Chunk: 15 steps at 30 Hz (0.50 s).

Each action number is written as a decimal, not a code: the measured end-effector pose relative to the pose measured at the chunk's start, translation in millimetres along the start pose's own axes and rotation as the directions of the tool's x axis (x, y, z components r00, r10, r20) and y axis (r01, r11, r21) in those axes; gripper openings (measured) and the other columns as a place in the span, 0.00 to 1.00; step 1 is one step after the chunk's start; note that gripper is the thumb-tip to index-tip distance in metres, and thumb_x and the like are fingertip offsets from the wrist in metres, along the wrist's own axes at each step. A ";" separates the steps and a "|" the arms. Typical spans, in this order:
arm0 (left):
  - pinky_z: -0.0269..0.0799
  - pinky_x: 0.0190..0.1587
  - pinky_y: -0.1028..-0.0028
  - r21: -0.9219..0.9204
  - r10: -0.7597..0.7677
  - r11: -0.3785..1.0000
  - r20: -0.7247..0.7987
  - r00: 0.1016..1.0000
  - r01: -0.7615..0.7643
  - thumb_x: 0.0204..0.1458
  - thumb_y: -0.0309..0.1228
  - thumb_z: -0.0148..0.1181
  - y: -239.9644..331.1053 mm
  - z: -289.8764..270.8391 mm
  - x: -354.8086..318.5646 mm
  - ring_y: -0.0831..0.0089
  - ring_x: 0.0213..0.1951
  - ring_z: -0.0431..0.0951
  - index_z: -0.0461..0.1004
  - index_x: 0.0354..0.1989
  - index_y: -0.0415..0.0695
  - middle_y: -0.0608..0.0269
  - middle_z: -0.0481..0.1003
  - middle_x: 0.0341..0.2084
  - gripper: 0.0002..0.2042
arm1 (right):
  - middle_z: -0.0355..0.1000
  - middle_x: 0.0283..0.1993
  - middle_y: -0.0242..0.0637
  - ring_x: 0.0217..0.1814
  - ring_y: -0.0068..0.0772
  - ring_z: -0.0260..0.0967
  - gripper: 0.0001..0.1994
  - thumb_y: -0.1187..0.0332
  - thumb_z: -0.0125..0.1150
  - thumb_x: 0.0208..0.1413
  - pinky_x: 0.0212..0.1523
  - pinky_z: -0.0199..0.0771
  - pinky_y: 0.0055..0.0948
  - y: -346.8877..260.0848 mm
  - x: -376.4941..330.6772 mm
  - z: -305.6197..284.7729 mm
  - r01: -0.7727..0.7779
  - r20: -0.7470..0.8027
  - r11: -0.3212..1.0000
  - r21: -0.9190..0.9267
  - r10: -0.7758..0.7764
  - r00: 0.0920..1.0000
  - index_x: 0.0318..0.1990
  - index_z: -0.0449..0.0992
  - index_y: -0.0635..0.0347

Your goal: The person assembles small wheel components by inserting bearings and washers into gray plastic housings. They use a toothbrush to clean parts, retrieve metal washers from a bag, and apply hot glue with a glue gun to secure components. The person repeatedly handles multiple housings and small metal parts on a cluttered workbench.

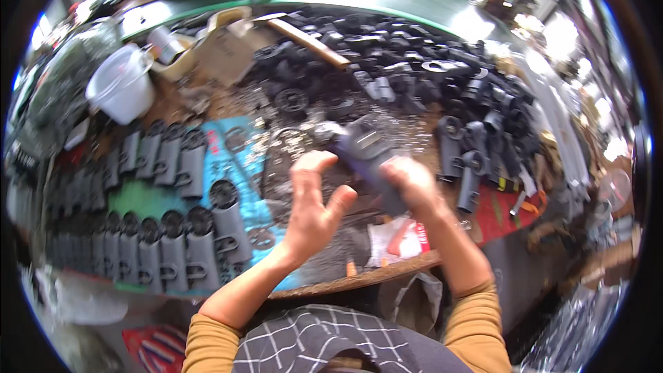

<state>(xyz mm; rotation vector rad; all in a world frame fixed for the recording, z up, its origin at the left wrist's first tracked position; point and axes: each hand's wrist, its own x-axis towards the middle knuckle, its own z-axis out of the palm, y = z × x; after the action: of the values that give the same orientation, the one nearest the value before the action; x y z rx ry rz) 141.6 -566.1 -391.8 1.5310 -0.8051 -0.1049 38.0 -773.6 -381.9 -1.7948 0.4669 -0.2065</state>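
Observation:
Over the middle of the bench, my right hand [413, 185] is closed around a dark grey plastic part [369, 148], long in shape and smeared by motion. Its far end tilts up to the left. Left of it, my left hand [314, 208] holds nothing; the thumb and fingers are apart, with the fingertips close to the part's near side. Below both hands lie many small shiny metal pieces [293, 144] scattered on the worn bench top. Similar grey parts with round black heads [222, 224] stand in rows to the left.
A heap of black plastic parts [387, 48] fills the back. More grey parts [473, 166] lie to the right, near an orange-handled tool [530, 206]. At back left are a white bucket [123, 84] and a cardboard box [224, 55]. The bench's wooden edge [359, 280] curves before me.

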 end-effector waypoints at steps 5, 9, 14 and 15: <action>0.51 0.67 0.54 0.615 -0.051 0.756 0.395 0.917 -0.223 0.35 0.42 0.77 -1.9 -87.3 -46.2 0.49 0.64 0.56 0.63 0.59 0.46 0.47 0.59 0.60 0.41 | 0.74 0.42 0.44 0.43 0.36 0.76 0.25 0.48 0.59 0.59 0.41 0.80 0.32 -20.3 83.3 -164.8 0.230 -0.486 0.830 0.509 0.056 0.872 0.51 0.70 0.63; 0.51 0.67 0.53 0.722 -0.210 0.641 0.492 0.845 -0.261 0.26 0.38 0.80 -3.6 -133.3 -62.5 0.47 0.63 0.56 0.60 0.61 0.48 0.46 0.58 0.59 0.47 | 0.70 0.37 0.33 0.42 0.29 0.73 0.19 0.58 0.61 0.60 0.43 0.78 0.27 -13.1 100.2 -169.2 0.141 -0.533 0.936 0.321 0.056 0.844 0.51 0.69 0.61; 0.55 0.64 0.49 0.879 -0.443 0.446 0.383 0.811 -0.172 0.24 0.34 0.78 3.7 -142.5 -41.4 0.46 0.62 0.58 0.59 0.59 0.48 0.45 0.59 0.57 0.47 | 0.72 0.30 0.31 0.30 0.22 0.67 0.06 0.69 0.62 0.54 0.34 0.68 0.24 23.1 99.7 -44.6 0.455 -0.033 0.693 -0.559 -0.567 0.823 0.32 0.79 0.62; 0.55 0.62 0.50 0.865 -0.407 0.485 0.353 0.842 -0.129 0.25 0.33 0.77 8.9 -140.0 -36.8 0.47 0.61 0.59 0.60 0.59 0.48 0.46 0.60 0.56 0.45 | 0.72 0.30 0.38 0.35 0.38 0.71 0.05 0.67 0.64 0.49 0.40 0.71 0.35 22.5 109.5 -26.6 0.419 0.032 0.690 -0.590 -0.499 0.866 0.31 0.79 0.58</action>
<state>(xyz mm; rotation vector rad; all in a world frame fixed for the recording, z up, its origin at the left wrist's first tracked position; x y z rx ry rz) 183.3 -428.1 -376.2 2.6484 -1.2725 -0.2838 122.3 -847.5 -407.3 -2.5093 0.1528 -0.5919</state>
